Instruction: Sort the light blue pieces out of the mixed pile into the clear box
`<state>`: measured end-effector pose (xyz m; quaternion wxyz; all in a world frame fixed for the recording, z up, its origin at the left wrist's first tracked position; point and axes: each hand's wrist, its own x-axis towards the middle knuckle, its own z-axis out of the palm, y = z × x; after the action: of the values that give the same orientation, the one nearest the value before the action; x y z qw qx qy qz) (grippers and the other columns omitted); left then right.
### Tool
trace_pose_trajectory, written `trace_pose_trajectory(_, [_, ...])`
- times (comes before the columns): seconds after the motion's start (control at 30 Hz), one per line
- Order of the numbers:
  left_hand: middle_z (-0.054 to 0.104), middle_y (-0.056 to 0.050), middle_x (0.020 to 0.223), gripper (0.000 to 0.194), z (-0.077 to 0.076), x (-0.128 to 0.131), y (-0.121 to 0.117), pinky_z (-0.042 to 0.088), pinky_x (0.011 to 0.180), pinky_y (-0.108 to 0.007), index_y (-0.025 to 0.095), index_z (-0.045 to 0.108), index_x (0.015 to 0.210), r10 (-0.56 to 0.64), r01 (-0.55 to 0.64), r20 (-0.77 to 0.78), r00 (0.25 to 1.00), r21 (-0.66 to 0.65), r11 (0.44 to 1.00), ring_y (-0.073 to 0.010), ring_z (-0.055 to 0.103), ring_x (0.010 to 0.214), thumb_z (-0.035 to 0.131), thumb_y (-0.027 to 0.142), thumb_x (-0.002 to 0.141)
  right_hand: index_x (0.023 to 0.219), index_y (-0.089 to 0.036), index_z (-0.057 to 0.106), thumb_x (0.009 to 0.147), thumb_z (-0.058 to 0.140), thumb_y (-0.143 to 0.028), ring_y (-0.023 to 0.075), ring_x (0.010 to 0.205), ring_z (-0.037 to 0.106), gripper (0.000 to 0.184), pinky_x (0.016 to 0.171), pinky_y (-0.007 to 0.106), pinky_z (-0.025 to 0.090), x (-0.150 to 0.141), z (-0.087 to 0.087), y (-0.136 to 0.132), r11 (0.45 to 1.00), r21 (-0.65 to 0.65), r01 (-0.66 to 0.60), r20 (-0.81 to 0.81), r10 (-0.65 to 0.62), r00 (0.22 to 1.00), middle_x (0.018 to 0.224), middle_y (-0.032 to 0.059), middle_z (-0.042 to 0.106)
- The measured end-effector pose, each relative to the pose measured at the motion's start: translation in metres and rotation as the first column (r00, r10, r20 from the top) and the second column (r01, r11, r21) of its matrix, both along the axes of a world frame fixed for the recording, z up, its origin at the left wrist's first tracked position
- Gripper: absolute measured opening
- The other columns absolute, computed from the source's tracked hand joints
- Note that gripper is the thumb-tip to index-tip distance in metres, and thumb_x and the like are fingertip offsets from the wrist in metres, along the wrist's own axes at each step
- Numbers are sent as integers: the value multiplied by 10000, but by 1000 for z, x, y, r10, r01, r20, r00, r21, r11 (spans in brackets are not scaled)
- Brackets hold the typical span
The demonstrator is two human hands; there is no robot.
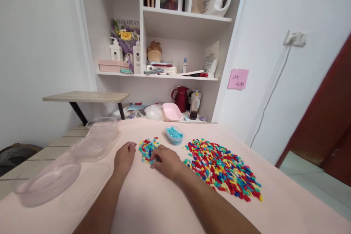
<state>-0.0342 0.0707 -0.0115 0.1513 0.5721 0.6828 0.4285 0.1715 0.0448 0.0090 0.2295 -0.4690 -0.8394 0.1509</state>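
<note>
Pink tabletop [148, 204]: small multicolored pile [146, 148] between left grip [124, 156], right grip [166, 160].

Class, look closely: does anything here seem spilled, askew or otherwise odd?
Nothing stands out. The colourful pieces lie loose on the table, yet mostly in two heaps, so probably not spilled; the small tub of blue pieces stands upright.

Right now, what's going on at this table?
A person's right hand is at the small pile of mixed-colour pieces; the left hand rests just left of it. Whether either holds a piece isn't clear. A clear tub with light-blue pieces stands beyond the right hand. The big mixed pile lies to the right.
</note>
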Motion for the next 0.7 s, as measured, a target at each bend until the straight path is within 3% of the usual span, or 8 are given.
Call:
trace_pose_trajectory(0.17, [754, -27, 857, 310, 1, 1, -2, 482, 700, -263, 225, 690, 911, -2, 2, 8, 1000, 6, 1000, -184, 689, 810, 400, 271, 810, 916, -265, 695, 719, 747, -347, 143, 821, 554, 220, 675, 237, 352, 2, -2, 3, 1000, -10, 25, 20, -25, 999, 983, -6, 599])
trace_pose_trajectory(0.33, [751, -27, 856, 307, 1, 0, -1, 473, 706, -265, 222, 686, 911, -3, 3, 3, 1000, 11, 1000, -183, 686, 820, 400, 268, 809, 906, -277, 719, 777, 647, -228, 153, 892, 574, 156, 708, 238, 370, 3, -2, 5, 1000, 3, 6, 56, -6, 998, 1009, -5, 618])
trace_pose_trajectory(0.7, [748, -28, 836, 312, 1, 0, -1, 477, 718, -269, 222, 687, 904, -8, 8, 12, 1000, 13, 1000, -181, 691, 805, 396, 270, 803, 809, -246, 715, 789, 590, -185, 140, 848, 584, 141, 726, 230, 381, 7, 0, 5, 1000, 13, -22, -33, 23, 999, 941, 0, 642])
